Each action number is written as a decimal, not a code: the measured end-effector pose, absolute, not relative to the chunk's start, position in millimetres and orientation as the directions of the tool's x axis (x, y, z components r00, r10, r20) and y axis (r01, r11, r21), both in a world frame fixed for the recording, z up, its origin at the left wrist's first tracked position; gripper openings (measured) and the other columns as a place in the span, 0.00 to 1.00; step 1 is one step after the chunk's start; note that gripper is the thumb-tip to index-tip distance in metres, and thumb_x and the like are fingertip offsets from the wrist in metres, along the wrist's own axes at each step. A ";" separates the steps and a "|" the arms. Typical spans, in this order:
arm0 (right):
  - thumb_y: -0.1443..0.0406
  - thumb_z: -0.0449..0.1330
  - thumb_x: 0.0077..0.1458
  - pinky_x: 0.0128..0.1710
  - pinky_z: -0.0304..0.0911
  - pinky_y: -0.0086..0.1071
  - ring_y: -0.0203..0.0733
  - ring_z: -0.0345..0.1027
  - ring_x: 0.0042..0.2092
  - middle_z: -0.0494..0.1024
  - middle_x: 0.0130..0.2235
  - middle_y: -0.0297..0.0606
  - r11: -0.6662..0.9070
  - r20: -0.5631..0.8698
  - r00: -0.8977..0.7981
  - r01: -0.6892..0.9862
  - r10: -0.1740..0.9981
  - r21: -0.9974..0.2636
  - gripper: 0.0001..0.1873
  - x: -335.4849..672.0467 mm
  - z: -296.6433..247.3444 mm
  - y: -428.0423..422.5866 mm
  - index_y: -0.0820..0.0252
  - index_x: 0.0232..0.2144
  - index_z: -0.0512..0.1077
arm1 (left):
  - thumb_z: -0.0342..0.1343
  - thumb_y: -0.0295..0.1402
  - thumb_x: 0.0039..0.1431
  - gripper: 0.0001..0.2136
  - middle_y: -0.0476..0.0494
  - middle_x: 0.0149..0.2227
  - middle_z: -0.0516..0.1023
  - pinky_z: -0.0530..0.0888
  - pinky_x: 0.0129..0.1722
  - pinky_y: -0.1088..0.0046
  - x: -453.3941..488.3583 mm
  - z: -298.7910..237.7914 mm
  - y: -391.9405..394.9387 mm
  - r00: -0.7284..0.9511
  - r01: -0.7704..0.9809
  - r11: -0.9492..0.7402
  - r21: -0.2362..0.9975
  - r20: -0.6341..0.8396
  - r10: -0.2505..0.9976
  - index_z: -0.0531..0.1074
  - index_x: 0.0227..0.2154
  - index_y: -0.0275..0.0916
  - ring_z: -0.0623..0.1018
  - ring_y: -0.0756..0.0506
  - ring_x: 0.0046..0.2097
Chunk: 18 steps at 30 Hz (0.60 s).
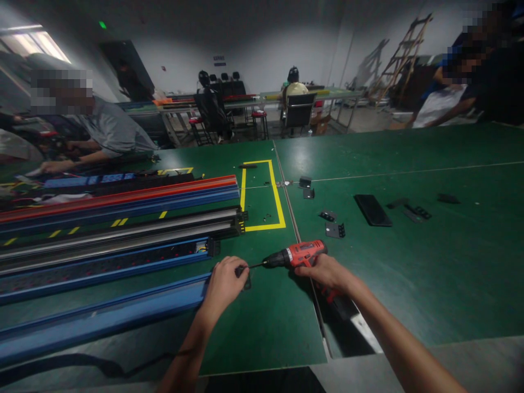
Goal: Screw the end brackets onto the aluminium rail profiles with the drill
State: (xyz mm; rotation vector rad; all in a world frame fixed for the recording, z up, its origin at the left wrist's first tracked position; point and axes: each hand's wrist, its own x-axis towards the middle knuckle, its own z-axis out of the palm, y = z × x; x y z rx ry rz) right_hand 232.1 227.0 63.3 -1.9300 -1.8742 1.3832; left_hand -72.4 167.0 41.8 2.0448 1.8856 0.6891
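My right hand (327, 272) is wrapped round the grip of a red and black cordless drill (306, 253). Its long thin bit points left and reaches my left hand (227, 277). The fingers of that hand are closed on a small black end bracket (248, 282), mostly hidden behind them, at the right end of a blue metal profile (151, 300). The bit's tip meets the bracket near my thumb; whether a screw sits there is too small to tell.
More long profiles, a blue one (164, 256), a black one (184, 224) and a red one (172, 192), lie at left. Several black brackets (334, 230) and a flat black phone-like slab (372, 210) lie at right. A person in grey (114, 128) works at far left; another stands far right.
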 end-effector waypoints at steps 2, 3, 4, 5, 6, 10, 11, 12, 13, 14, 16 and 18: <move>0.52 0.69 0.51 0.25 0.61 0.29 0.37 0.68 0.26 0.76 0.25 0.35 -0.223 -0.508 -0.185 0.738 0.842 -0.637 0.17 233.0 62.6 227.0 0.58 0.25 0.74 | 0.60 0.26 0.60 0.06 0.46 0.37 0.83 0.73 0.47 0.65 -72.7 41.0 166.9 0.031 0.852 -0.110 0.512 0.160 0.987 0.80 0.32 0.43 0.80 0.42 0.43; 0.52 0.69 0.51 0.25 0.61 0.29 0.37 0.68 0.26 0.76 0.25 0.35 -0.221 -0.507 -0.185 0.740 0.842 -0.636 0.17 233.3 62.5 226.9 0.58 0.25 0.74 | 0.61 0.26 0.60 0.06 0.46 0.37 0.83 0.73 0.47 0.65 -72.8 40.8 166.9 0.028 0.851 -0.108 0.515 0.160 0.987 0.80 0.32 0.43 0.80 0.42 0.43; 0.52 0.69 0.52 0.25 0.61 0.29 0.37 0.68 0.26 0.77 0.25 0.35 -0.220 -0.508 -0.183 0.743 0.842 -0.632 0.17 233.3 62.8 226.8 0.58 0.25 0.75 | 0.61 0.26 0.60 0.06 0.46 0.37 0.83 0.73 0.47 0.65 -72.8 40.6 166.9 0.025 0.850 -0.105 0.517 0.158 0.987 0.80 0.32 0.43 0.80 0.42 0.43; 0.52 0.69 0.52 0.25 0.61 0.29 0.37 0.69 0.26 0.77 0.25 0.35 -0.217 -0.508 -0.181 0.748 0.842 -0.627 0.17 233.1 63.3 226.7 0.58 0.25 0.75 | 0.61 0.26 0.60 0.06 0.46 0.37 0.83 0.73 0.47 0.65 -72.7 40.6 166.9 0.023 0.850 -0.101 0.517 0.155 0.988 0.80 0.32 0.42 0.80 0.42 0.43; 0.52 0.69 0.52 0.25 0.61 0.29 0.37 0.69 0.26 0.77 0.24 0.35 -0.215 -0.508 -0.178 0.754 0.843 -0.620 0.17 232.8 63.9 226.6 0.58 0.25 0.75 | 0.61 0.26 0.61 0.05 0.45 0.37 0.83 0.73 0.47 0.64 -72.6 40.7 166.9 0.019 0.850 -0.097 0.517 0.154 0.988 0.80 0.32 0.42 0.79 0.41 0.44; 0.52 0.69 0.52 0.25 0.61 0.29 0.37 0.68 0.26 0.76 0.24 0.34 -0.218 -0.510 -0.157 0.771 0.846 -0.598 0.17 230.6 66.5 225.6 0.58 0.25 0.75 | 0.61 0.25 0.60 0.05 0.45 0.37 0.83 0.72 0.48 0.64 -71.4 41.3 167.0 0.011 0.851 -0.090 0.518 0.153 0.988 0.80 0.32 0.41 0.79 0.41 0.44; 0.52 0.69 0.51 0.25 0.61 0.29 0.37 0.68 0.26 0.76 0.25 0.34 -0.216 -0.504 -0.156 0.770 0.849 -0.600 0.17 230.1 66.8 225.3 0.58 0.24 0.74 | 0.61 0.24 0.60 0.06 0.45 0.37 0.83 0.72 0.48 0.64 -71.1 41.4 167.1 0.013 0.848 -0.092 0.522 0.154 0.988 0.80 0.32 0.41 0.79 0.41 0.44; 0.52 0.69 0.51 0.25 0.60 0.29 0.37 0.68 0.26 0.76 0.25 0.34 -0.212 -0.499 -0.158 0.767 0.852 -0.606 0.17 229.8 67.2 224.9 0.58 0.24 0.74 | 0.61 0.24 0.60 0.06 0.45 0.37 0.83 0.72 0.47 0.64 -70.8 41.3 167.3 0.015 0.845 -0.094 0.526 0.153 0.988 0.80 0.32 0.41 0.80 0.42 0.44; 0.53 0.69 0.51 0.25 0.60 0.29 0.37 0.68 0.26 0.76 0.25 0.34 -0.209 -0.493 -0.162 0.763 0.855 -0.612 0.17 229.6 67.5 224.6 0.58 0.24 0.74 | 0.61 0.23 0.60 0.06 0.45 0.37 0.84 0.72 0.47 0.65 -70.5 41.2 167.4 0.016 0.842 -0.095 0.530 0.151 0.988 0.80 0.31 0.41 0.80 0.42 0.44; 0.53 0.69 0.51 0.25 0.60 0.29 0.36 0.68 0.26 0.76 0.25 0.34 -0.208 -0.491 -0.163 0.761 0.856 -0.615 0.17 229.4 67.8 224.3 0.58 0.24 0.74 | 0.61 0.23 0.60 0.07 0.45 0.37 0.84 0.72 0.47 0.65 -70.3 40.9 167.6 0.014 0.841 -0.092 0.534 0.149 0.989 0.80 0.31 0.41 0.80 0.42 0.43; 0.53 0.69 0.51 0.25 0.60 0.30 0.37 0.67 0.26 0.76 0.25 0.34 -0.214 -0.498 -0.155 0.766 0.853 -0.606 0.17 229.3 68.3 224.0 0.58 0.23 0.73 | 0.61 0.22 0.59 0.07 0.45 0.37 0.84 0.73 0.47 0.64 -70.2 40.1 167.9 0.006 0.839 -0.084 0.538 0.146 0.989 0.80 0.31 0.40 0.80 0.42 0.43; 0.53 0.69 0.51 0.25 0.60 0.30 0.37 0.68 0.26 0.76 0.24 0.34 -0.217 -0.501 -0.152 0.768 0.852 -0.602 0.18 229.6 68.1 224.1 0.58 0.22 0.72 | 0.61 0.22 0.60 0.07 0.45 0.37 0.84 0.73 0.47 0.64 -70.2 39.2 168.0 0.002 0.836 -0.082 0.542 0.146 0.989 0.80 0.31 0.40 0.80 0.42 0.43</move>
